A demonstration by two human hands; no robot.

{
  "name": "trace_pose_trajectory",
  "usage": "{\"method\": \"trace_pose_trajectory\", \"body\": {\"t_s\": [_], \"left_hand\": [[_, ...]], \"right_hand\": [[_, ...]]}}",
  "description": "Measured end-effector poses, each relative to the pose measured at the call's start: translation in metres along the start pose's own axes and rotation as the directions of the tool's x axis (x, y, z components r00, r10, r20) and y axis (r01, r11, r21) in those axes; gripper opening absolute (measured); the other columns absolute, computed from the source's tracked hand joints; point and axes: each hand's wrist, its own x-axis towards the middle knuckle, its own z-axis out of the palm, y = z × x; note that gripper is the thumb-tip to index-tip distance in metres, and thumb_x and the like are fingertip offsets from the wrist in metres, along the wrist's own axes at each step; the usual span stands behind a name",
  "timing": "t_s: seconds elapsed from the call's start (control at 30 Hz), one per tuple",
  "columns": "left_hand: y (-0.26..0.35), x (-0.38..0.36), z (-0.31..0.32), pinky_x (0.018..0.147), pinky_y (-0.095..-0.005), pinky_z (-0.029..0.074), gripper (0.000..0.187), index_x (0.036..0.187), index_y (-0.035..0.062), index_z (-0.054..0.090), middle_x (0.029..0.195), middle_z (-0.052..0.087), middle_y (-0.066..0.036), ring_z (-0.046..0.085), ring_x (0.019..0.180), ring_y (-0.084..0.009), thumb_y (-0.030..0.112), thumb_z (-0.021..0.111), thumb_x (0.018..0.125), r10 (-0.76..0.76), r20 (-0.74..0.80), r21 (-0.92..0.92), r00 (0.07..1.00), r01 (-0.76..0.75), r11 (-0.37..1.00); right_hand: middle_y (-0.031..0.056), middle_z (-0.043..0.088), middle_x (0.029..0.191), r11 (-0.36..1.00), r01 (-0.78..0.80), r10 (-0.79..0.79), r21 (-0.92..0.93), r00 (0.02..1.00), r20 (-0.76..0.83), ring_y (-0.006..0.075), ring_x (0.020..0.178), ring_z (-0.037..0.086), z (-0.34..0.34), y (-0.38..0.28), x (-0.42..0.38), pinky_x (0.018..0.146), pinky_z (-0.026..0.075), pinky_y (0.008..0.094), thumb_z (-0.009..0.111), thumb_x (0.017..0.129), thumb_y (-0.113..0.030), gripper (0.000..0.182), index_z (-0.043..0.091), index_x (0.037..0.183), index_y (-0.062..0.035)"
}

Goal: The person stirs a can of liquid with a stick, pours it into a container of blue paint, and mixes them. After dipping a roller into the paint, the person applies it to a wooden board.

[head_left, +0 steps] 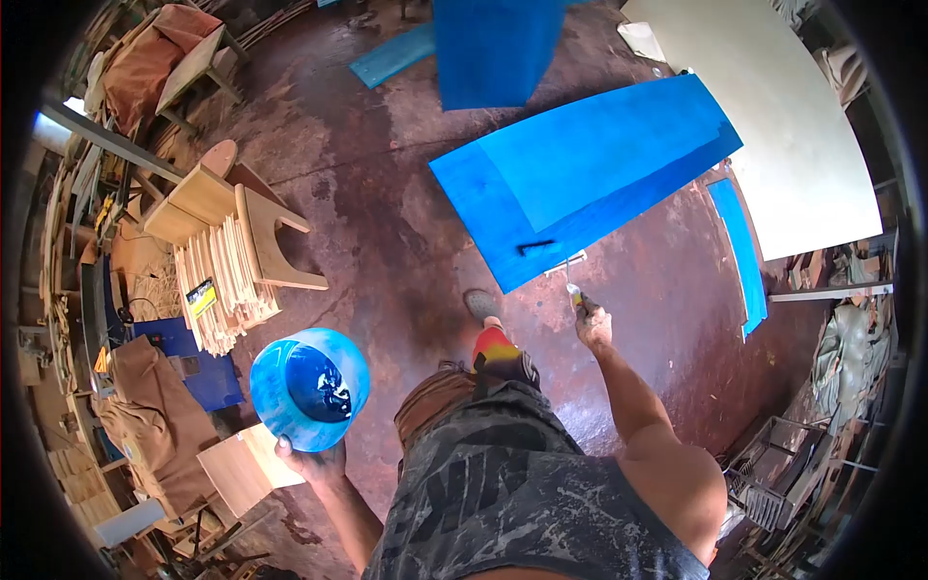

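Observation:
My left hand (317,460) grips a round, blue-stained container (272,391) from below, with dark blue liquid in its bottom. Out to the right, my right hand (592,324) is closed on the handle of a paint tool (572,289). The tool's head lies by the lower edge of a large blue panel (580,164); whether it touches the panel, I cannot tell. Two shades of blue show on the panel, and a dark mark (536,247) sits near its lower edge.
A wooden piece with stacked slats (224,280) stands at left. Behind the panel is a blue box-like object (495,53). A pale board (793,135) and a narrow blue strip (739,251) lie at right. A crate (778,464) is at lower right.

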Motion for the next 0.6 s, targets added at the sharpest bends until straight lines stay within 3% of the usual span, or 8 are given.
{"method": "trace_pose_trajectory", "body": {"t_s": [0.07,0.17,0.27,0.3,0.4,0.5,0.6], "left_hand": [[-0.004,0.008,0.008,0.109,-0.0672,0.044,0.101,0.164,0.0191,0.032,0.167,0.035,-0.011,0.041,0.147,-0.0373,0.057,0.075,0.080,0.003,0.007,0.011,1.000,-0.003,1.000],[-0.012,0.027,0.031,0.111,-0.0689,0.041,0.103,0.165,0.0203,0.030,0.168,0.032,-0.011,0.036,0.150,-0.0380,0.057,0.075,0.080,0.006,-0.007,-0.007,1.000,-0.006,1.000],[-0.021,0.053,0.056,0.111,-0.0748,0.035,0.106,0.167,0.0214,0.026,0.173,0.023,-0.014,0.028,0.154,-0.0438,0.059,0.074,0.080,-0.011,0.013,-0.021,1.000,0.012,1.000],[-0.024,0.061,0.067,0.112,-0.0752,0.034,0.107,0.167,0.0205,0.025,0.173,0.023,-0.014,0.027,0.154,-0.0439,0.060,0.073,0.080,-0.010,0.020,0.003,1.000,0.010,1.000],[-0.027,0.093,0.093,0.114,-0.0737,0.033,0.109,0.168,0.0178,0.023,0.172,0.024,-0.015,0.028,0.154,-0.0448,0.062,0.072,0.080,-0.050,0.052,0.037,0.997,0.048,0.998],[-0.032,0.124,0.115,0.114,-0.0719,0.034,0.110,0.169,0.0175,0.022,0.171,0.026,-0.016,0.031,0.152,-0.0459,0.064,0.069,0.081,-0.076,0.089,0.043,0.993,0.072,0.996],[-0.034,0.156,0.121,0.114,-0.0718,0.035,0.110,0.168,0.0166,0.023,0.172,0.024,-0.016,0.030,0.153,-0.0456,0.065,0.069,0.081,-0.113,0.196,0.140,0.974,0.086,0.986]], "right_hand": [[0.0253,0.075,0.100,0.998,0.033,-0.033,0.050,0.999,-0.016,0.0397,0.097,0.076,0.003,-0.004,0.017,0.086,0.057,0.0452,0.060,0.101,-0.023,0.037,0.070,0.136,-0.0154],[0.0224,0.074,0.090,0.986,0.055,-0.044,0.157,0.996,-0.077,0.0264,0.082,0.076,0.028,0.002,0.038,0.077,0.056,0.0407,0.060,0.102,-0.022,0.036,0.070,0.135,-0.0136],[0.0173,0.069,0.079,0.922,0.101,-0.088,0.375,0.995,-0.052,0.0164,0.075,0.068,0.043,-0.001,0.049,0.070,0.053,0.0375,0.061,0.102,-0.020,0.036,0.069,0.136,-0.0110],[0.0160,0.067,0.078,0.929,0.176,-0.133,0.326,0.980,-0.151,0.0196,0.074,0.070,0.048,0.001,0.052,0.068,0.053,0.0387,0.060,0.102,-0.020,0.036,0.067,0.136,-0.0088],[0.0166,0.068,0.080,0.942,-0.014,0.034,0.337,0.998,-0.051,0.0240,0.076,0.071,0.021,-0.038,0.036,0.069,0.055,0.0397,0.061,0.102,-0.020,0.038,0.066,0.138,-0.0090],[0.0229,0.073,0.091,0.909,-0.226,0.233,0.350,0.972,0.023,0.0308,0.084,0.074,0.037,-0.031,0.033,0.077,0.057,0.0423,0.061,0.102,-0.021,0.041,0.065,0.141,-0.0101],[0.0266,0.075,0.099,0.889,-0.313,0.344,0.334,0.938,-0.037,0.0331,0.092,0.075,0.025,-0.054,0.020,0.084,0.057,0.0439,0.061,0.102,-0.023,0.043,0.064,0.143,-0.0109]]}}
